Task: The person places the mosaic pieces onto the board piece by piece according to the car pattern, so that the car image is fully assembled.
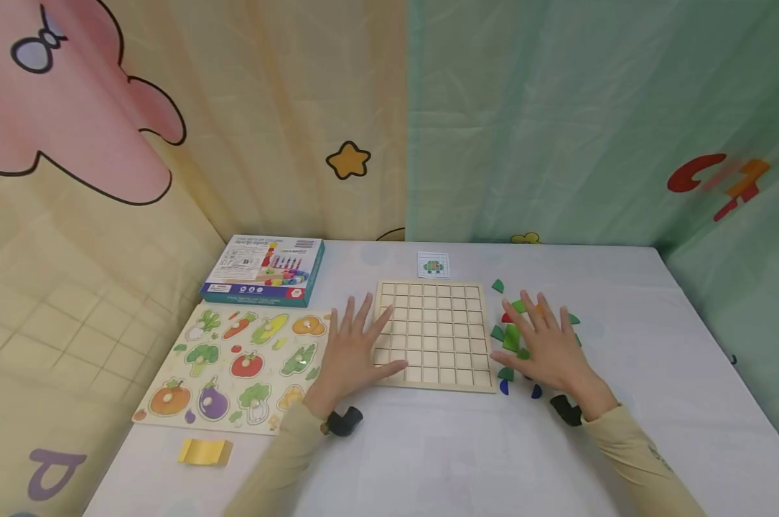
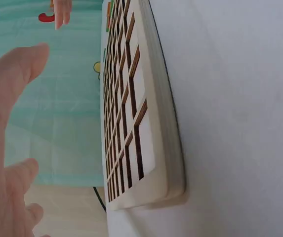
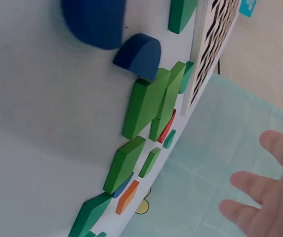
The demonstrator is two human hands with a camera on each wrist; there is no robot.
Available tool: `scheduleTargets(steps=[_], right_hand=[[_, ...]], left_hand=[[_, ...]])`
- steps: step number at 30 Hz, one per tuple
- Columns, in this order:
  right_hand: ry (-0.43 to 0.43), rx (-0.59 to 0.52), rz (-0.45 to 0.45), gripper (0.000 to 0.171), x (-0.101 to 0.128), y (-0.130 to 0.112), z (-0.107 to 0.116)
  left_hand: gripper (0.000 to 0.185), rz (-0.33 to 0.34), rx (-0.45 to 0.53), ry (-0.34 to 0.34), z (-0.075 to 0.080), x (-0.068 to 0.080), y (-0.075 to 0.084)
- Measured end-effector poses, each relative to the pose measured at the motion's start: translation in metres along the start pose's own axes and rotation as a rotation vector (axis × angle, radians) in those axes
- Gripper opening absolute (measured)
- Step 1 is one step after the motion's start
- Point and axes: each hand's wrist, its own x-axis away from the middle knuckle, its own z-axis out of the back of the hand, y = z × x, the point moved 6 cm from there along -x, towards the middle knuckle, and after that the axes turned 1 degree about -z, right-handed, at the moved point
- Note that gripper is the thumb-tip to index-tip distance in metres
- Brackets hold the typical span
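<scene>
While both hands hover flat with fingers spread and hold nothing, a wooden grid board (image 1: pixel 433 334) lies between them on the white surface (image 1: pixel 441 445). Left hand (image 1: pixel 353 352) reaches over the board's left edge, perhaps to steady it. Right hand (image 1: pixel 547 345) spreads above loose coloured pieces (image 1: pixel 510 337) just right of the board. A pattern card (image 1: pixel 433 265) lies beyond it, a vegetable puzzle (image 1: pixel 240 366) and a box (image 1: pixel 265 270) at left.

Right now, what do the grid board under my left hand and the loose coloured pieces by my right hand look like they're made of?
The grid board looks like pale unfinished wood, probably layered plywood: its cut cell edges are dark brown, as if laser-cut, with a matte face. The coloured pieces seem to be painted wood or possibly plastic: thick blocks, flat solid green, blue and orange, a slight satin sheen, no grain visible.
</scene>
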Motion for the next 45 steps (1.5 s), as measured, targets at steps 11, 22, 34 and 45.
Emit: scheduleTargets(steps=[11, 22, 34, 45], right_hand=[[0.246, -0.119, 0.058, 0.054, -0.002, 0.003, 0.014], [0.185, -0.246, -0.128, 0.031, -0.002, 0.031, 0.013], [0.179, -0.326, -0.272, 0.036, 0.003, 0.067, 0.012], [0.212, -0.381, -0.406, 0.041, 0.014, 0.090, 0.014]], left_hand=[[0.116, 0.133, 0.255, -0.158, -0.032, 0.027, 0.003], [0.106, 0.172, 0.294, -0.040, -0.040, 0.033, 0.002], [0.108, 0.181, 0.262, 0.002, -0.043, 0.032, 0.002], [0.107, 0.168, 0.266, 0.026, -0.042, 0.032, 0.002]])
